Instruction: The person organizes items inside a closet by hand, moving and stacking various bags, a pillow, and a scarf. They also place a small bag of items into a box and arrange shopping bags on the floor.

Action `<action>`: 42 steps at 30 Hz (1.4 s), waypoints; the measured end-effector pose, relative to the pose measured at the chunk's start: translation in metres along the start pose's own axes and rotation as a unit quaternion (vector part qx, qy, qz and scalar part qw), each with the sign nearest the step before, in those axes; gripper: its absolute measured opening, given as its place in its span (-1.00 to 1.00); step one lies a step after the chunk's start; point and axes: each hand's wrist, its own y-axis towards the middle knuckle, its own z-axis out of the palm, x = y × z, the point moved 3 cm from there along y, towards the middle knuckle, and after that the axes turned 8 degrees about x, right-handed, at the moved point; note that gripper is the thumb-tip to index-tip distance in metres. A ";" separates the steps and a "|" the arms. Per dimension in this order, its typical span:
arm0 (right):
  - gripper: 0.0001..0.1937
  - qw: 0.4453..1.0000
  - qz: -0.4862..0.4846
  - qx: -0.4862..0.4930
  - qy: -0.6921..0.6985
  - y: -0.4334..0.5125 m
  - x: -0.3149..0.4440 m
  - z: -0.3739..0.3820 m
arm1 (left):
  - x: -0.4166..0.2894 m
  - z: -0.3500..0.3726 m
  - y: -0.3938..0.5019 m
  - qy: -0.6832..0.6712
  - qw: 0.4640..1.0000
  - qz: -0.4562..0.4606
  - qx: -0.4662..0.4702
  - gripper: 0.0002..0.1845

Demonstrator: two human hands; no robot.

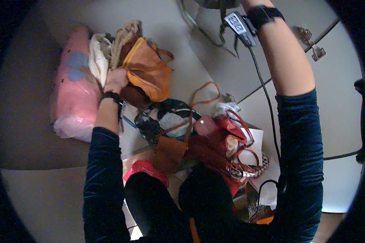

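Note:
My left hand (116, 79) reaches in among several bags, its fingers hidden behind them. To its right lies an orange bag (149, 66) with a yellow zipped edge, and a white cloth item (99, 57) is on its left. A tan braided or knitted piece (121, 42) stands just beyond the fingers. A dark brown item (134, 95) sits beside the wrist. Left of the hand is a pink roll (77, 91) wrapped in clear plastic with blue patches. My right hand is beyond the top edge; only the forearm and a black wrist strap (263, 16) with a cabled device show.
Before me are a brown shoulder bag (170, 152), a red handbag (231, 127), a dark patterned bag (170, 112) and a pink plastic bag (146, 170). Dark straps (222, 30) hang at the top. Metal latches (318, 52) sit on the grey surface at right. A black cable (266, 91) runs along my right arm.

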 end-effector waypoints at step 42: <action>-0.35 0.748 0.400 0.349 0.399 -0.496 -0.168 0.352 | -0.052 -0.024 -0.027 -0.084 0.957 0.120 -0.251 -0.70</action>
